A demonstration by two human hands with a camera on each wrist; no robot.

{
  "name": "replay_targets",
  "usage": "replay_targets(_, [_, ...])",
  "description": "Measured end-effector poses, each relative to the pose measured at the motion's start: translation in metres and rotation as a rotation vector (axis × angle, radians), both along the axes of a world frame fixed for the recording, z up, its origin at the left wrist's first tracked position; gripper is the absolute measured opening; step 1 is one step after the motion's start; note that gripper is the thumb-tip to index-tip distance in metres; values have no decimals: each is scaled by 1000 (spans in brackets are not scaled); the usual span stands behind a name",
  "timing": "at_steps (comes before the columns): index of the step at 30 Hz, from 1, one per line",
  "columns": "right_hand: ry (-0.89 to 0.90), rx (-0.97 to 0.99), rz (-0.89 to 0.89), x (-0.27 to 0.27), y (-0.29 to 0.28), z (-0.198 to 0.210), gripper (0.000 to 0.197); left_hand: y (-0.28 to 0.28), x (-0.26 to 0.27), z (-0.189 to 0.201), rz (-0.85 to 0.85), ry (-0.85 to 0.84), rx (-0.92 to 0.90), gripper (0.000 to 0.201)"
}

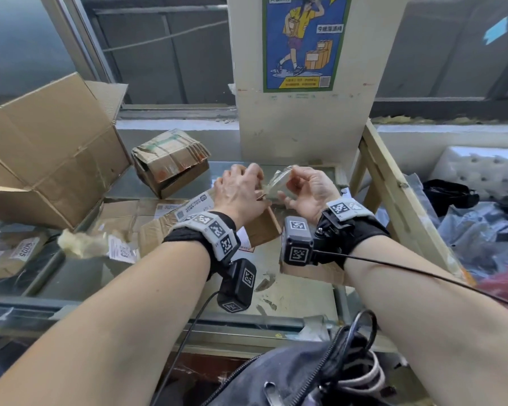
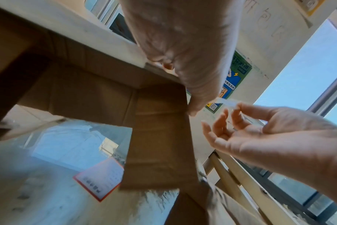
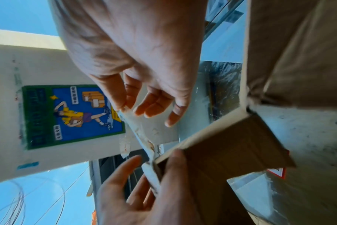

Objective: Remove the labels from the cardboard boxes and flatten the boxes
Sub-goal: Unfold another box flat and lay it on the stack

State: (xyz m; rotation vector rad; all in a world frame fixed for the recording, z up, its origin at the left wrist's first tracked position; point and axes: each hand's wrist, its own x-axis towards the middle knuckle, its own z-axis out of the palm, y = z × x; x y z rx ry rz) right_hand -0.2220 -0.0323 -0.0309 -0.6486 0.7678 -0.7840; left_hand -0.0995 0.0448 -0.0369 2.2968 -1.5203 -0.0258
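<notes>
Peeling clear tape (image 1: 279, 180) off the small box (image 3: 221, 152), I had my left hand (image 1: 241, 194) gripping its edge above the counter (image 1: 291, 291), my right hand (image 1: 308, 191) pinching the strip; two boxes (image 1: 170, 162) behind stood unflattened.

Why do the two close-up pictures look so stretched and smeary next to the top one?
Head view: fairly sharp, daylight from the window, edges bowed by the wide lens. Left wrist view: the cardboard box is dim and blurred, the right hand looms large. Right wrist view: tilted sideways, the poster crisp but the left hand soft, the tape strip glinting.
</notes>
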Motion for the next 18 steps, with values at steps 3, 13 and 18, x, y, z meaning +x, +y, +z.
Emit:
replay_targets(3, [-21,38,-97,-2,-1,-6,20,-1,1,5,-41,43,55,65])
replay_targets(13, [103,-129,-190,0,-5,-2,12,1,14,22,5,-23,189,33])
replay_targets(18, [548,-528,-40,18,0,4,42,4,21,31,57,-40,103,32])
